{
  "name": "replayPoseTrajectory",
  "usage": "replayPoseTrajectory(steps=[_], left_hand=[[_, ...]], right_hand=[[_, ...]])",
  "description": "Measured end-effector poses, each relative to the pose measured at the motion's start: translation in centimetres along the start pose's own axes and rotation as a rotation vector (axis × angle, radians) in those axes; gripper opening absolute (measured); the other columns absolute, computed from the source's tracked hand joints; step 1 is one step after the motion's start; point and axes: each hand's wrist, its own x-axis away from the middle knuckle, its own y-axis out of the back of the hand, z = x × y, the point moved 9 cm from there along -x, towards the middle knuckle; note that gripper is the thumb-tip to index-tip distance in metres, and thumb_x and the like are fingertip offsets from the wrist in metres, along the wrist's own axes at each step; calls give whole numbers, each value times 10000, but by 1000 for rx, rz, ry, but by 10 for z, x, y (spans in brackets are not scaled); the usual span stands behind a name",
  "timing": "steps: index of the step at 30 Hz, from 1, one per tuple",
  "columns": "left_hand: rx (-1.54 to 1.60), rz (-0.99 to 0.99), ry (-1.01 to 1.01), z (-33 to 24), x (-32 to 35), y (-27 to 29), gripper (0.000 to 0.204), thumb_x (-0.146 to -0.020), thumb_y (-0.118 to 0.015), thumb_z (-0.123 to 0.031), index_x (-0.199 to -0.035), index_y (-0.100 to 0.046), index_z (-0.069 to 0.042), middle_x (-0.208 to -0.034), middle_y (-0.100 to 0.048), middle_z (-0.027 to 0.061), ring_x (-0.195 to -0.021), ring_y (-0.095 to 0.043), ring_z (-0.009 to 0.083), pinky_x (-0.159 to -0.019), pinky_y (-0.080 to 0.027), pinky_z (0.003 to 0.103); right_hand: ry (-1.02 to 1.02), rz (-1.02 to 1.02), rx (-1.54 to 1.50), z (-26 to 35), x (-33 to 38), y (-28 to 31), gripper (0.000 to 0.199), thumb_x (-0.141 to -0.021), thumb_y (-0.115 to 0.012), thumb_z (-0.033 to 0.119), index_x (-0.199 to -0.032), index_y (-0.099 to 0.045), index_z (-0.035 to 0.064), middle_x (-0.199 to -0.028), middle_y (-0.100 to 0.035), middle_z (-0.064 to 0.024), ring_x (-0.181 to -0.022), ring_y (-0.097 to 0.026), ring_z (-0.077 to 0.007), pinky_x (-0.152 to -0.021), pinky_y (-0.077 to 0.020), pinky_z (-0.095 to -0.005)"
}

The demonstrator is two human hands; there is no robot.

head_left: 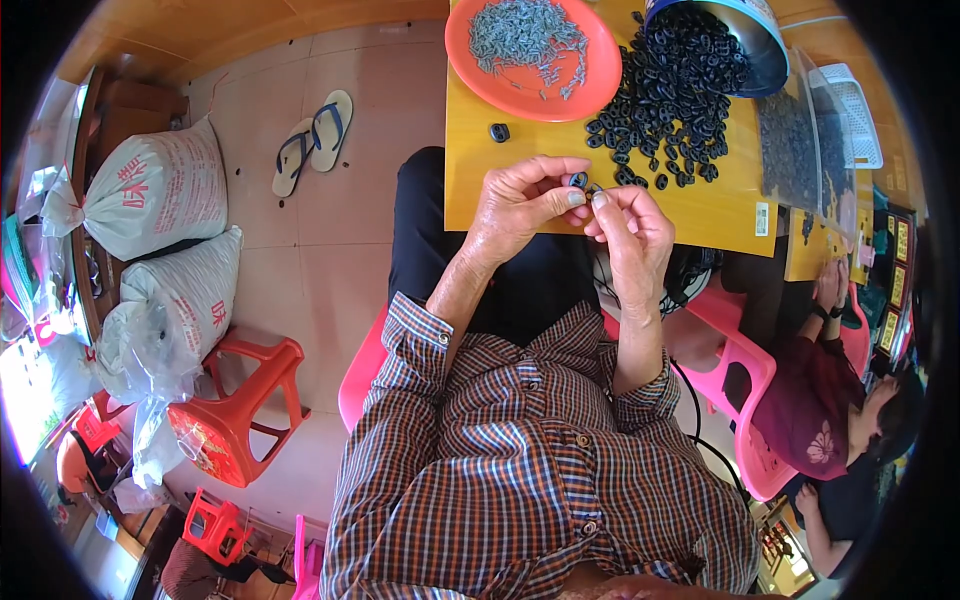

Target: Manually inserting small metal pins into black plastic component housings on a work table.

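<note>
Above the front edge of the yellow table [480, 190], my two hands meet at the fingertips. My left hand [515, 207] pinches a small black oval plastic piece [579, 180] between thumb and fingers. Right beside it, the thumb and fingers of my right hand [632, 228] are pressed together; a tiny dark bit shows at their tips, too small to name. Beyond the hands lies a large pile of similar black oval pieces with holes [670, 95]. An orange plate [500, 100] at the far left of the table holds many small grey screw-like pins [520, 40].
One black piece [499, 132] sits apart near the plate. A tipped tub [765, 50] spills pieces at the back right, next to a clear bin [800, 140] and a white basket [848, 115]. White sacks [160, 190], a red stool [245, 400] and sandals [325, 130] are leftward; people sit at right.
</note>
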Motion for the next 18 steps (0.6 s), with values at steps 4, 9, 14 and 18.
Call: replayPoseTrajectory(steps=[4, 9, 14, 18], left_hand=[[34, 2, 47, 3, 1, -2, 294, -837, -618, 56, -1126, -618, 4, -877, -630, 62, -771, -654, 145, -725, -599, 321], [33, 29, 64, 4, 1, -3, 286, -848, -630, 17, -1133, -615, -11, -883, -611, 31, -779, -647, 117, -738, -591, 290], [2, 35, 54, 3, 1, -4, 279, -850, -629, 13, -1127, -618, -10, -888, -616, 32, -779, -644, 111, -744, -591, 293], [-15, 29, 75, 3, 2, -4, 280, -850, -629, 12, -1129, -620, -13, -896, -618, 33, -777, -643, 105, -746, -591, 296]], right_hand=[[-6, 6, -9, -2, 0, 0, 114, -889, -605, 115, -854, -599, 7, -716, -588, 4, -620, -530, -43, -580, -411, -189], [-8, 12, -16, -2, 0, -1, 117, -892, -606, 120, -855, -600, 9, -723, -595, 3, -623, -533, -43, -581, -413, -188], [-18, 7, -13, -4, 0, 0, 122, -893, -606, 124, -855, -601, 8, -724, -598, 0, -623, -539, -46, -582, -418, -186], [-7, 6, -13, -4, 1, 0, 124, -892, -608, 124, -856, -601, 6, -723, -598, -3, -624, -542, -48, -582, -421, -186]])
